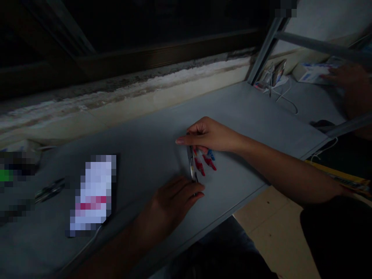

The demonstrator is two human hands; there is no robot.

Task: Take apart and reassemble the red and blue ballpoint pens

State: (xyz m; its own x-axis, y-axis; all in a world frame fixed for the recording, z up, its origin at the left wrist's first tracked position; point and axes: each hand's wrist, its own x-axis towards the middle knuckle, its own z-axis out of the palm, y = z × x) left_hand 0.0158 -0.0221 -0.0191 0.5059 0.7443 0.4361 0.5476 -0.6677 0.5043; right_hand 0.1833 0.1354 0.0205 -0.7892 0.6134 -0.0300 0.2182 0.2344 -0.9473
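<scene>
Near the middle of the grey desk (162,143), a slim, dark item with a shiny metal part (191,164) spans the gap between my hands; its exact kind is too dim to tell. My right hand (210,133) is closed on its far end, thumb pointing left. Closed at the near end are the fingertips of my left hand (174,199), which partly hide it. Small red, clear and blue plastic-looking pieces (199,166) show just below my right hand; whether they are held or lie on the desk, I cannot tell.
A lit, blurred-out phone-like screen (94,193) lies left, with a cable nearby. A metal frame post (264,50) rises at the right. Beyond it, another person's hand (345,75) is at a white-and-blue box (310,72), near a white cable (290,104). A wall ledge runs behind.
</scene>
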